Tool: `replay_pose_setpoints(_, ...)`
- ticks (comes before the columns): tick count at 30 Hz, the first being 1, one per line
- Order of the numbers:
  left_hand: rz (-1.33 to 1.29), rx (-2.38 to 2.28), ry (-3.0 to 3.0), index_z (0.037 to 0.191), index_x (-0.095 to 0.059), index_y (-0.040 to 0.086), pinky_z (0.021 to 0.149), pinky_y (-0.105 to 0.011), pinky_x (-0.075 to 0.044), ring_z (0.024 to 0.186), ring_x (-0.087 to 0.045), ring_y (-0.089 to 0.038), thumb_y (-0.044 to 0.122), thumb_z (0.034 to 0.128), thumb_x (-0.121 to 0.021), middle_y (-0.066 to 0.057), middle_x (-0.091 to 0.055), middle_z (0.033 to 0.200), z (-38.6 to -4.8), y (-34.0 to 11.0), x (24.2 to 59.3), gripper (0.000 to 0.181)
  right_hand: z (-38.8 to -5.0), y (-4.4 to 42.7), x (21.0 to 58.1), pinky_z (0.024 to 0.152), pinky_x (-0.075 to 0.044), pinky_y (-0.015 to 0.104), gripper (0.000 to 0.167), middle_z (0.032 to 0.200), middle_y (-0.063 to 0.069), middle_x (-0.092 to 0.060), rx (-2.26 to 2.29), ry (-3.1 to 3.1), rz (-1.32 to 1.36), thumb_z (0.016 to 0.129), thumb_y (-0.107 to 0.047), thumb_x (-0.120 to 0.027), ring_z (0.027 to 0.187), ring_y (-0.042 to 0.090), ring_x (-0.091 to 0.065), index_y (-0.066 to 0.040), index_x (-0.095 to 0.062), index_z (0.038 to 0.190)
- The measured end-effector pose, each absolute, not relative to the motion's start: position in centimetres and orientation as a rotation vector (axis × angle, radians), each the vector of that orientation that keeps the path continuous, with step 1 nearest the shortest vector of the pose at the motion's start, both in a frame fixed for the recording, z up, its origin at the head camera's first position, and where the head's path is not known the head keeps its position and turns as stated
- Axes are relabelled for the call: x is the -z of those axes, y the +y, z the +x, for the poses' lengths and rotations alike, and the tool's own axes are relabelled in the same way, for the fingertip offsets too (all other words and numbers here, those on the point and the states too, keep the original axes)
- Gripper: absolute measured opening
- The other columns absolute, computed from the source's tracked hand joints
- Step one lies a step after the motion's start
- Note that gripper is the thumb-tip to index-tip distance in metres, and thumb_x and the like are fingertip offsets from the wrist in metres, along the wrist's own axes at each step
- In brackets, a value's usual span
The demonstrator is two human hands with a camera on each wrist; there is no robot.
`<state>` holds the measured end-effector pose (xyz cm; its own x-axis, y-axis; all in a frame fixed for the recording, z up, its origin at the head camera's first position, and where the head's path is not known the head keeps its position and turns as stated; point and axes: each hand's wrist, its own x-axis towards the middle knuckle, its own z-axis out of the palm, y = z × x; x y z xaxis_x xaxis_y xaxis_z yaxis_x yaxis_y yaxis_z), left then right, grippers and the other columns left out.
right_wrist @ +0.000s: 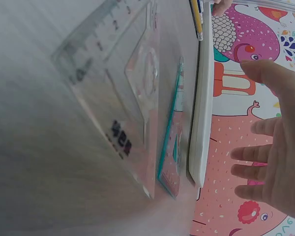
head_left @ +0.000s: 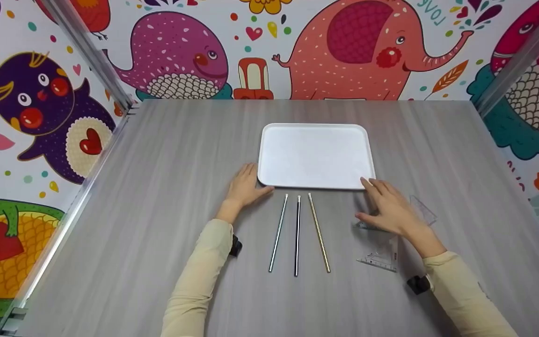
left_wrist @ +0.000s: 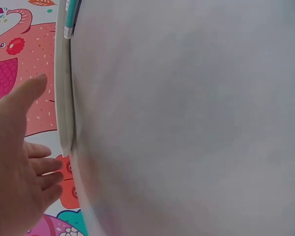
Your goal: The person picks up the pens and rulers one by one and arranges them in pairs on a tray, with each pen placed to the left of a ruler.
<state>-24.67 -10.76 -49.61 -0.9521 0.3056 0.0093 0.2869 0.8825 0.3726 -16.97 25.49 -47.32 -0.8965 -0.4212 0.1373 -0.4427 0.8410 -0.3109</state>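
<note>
A white tray [head_left: 316,157] lies flat on the table. My left hand [head_left: 245,187] is at its near left corner, fingers straight and thumb spread; whether it touches the rim I cannot tell. At the near right corner is my right hand [head_left: 391,208], palm down with loosely extended fingers, holding nothing. Between the hands, just nearer than the tray, lie a teal pencil [head_left: 278,234], a black pencil [head_left: 297,236] and a gold pencil [head_left: 319,234]. Under and around the right hand are a teal-edged set square [right_wrist: 173,132], partly hidden in the head view, and a clear set square [head_left: 382,261].
Another clear triangular piece [head_left: 423,209] lies right of the right hand, partly covered by it. Grey wood-grain table [head_left: 157,154] extends to both sides. Walls with cartoon animals [head_left: 180,56] stand at the back and sides, joined by metal posts.
</note>
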Motion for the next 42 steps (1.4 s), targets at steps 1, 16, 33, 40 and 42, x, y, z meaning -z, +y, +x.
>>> replay_pose_setpoints(1, 0.475, -0.607, 2.998, 0.137, -0.031, -0.006, 0.111, -0.038, -0.018, 0.133, -0.024, -0.035, 0.05, 0.0808, -0.06, -0.023, -0.033, 0.14, -24.7, -10.8, 49.7, 0.085, -17.0, 25.5, 47.3, 0.101, -0.027, 0.055, 0.085, 0.133, 0.027, -0.038, -0.525, -2.951, 0.699, 0.077, -0.046, -0.066, 0.123, 0.041, -0.034, -0.002, -0.029, 0.14)
replay_pose_setpoints(16, 0.462, -0.718, 2.992, 0.132, -0.04, -0.001, 0.109, -0.035, -0.023, 0.129, -0.033, -0.028, 0.043, 0.0791, -0.066, -0.017, -0.044, 0.134, -25.2, -10.8, 50.2, 0.074, -16.5, 24.8, 47.7, 0.096, -0.034, 0.053, 0.08, 0.126, 0.024, -0.044, -0.511, -2.904, 0.733, 0.077, -0.04, -0.068, 0.117, 0.038, -0.04, -0.002, -0.034, 0.138)
replay_pose_setpoints(33, 0.53, -0.731, 2.998, 0.125, -0.047, -0.002, 0.108, -0.038, -0.025, 0.125, -0.038, -0.031, 0.035, 0.0814, -0.066, -0.018, -0.048, 0.129, -25.3, -10.8, 50.2, 0.061, -16.1, 20.9, 48.7, 0.089, -0.041, 0.049, 0.079, 0.118, 0.022, -0.048, -0.521, -2.823, 0.812, 0.076, -0.04, -0.069, 0.109, 0.036, -0.046, 0.003, -0.037, 0.135)
replay_pose_setpoints(40, 0.537, -0.752, 3.01, 0.128, -0.044, -0.002, 0.107, -0.038, -0.027, 0.125, -0.039, -0.031, 0.031, 0.0809, -0.067, -0.018, -0.048, 0.13, -25.3, -10.7, 50.4, 0.062, -15.8, 19.0, 48.5, 0.092, -0.04, 0.05, 0.079, 0.122, 0.022, -0.046, -0.549, -2.824, 0.797, 0.076, -0.038, -0.07, 0.112, 0.036, -0.045, 0.004, -0.037, 0.134)
replay_pose_setpoints(42, 0.521, -0.759, 3.009, 0.13, -0.042, -0.002, 0.107, -0.037, -0.027, 0.125, -0.038, -0.03, 0.031, 0.0807, -0.068, -0.018, -0.046, 0.131, -25.3, -10.6, 50.3, 0.065, -15.7, 18.5, 48.5, 0.093, -0.039, 0.051, 0.078, 0.124, 0.023, -0.045, -0.554, -2.82, 0.79, 0.076, -0.036, -0.07, 0.113, 0.037, -0.044, 0.004, -0.037, 0.134)
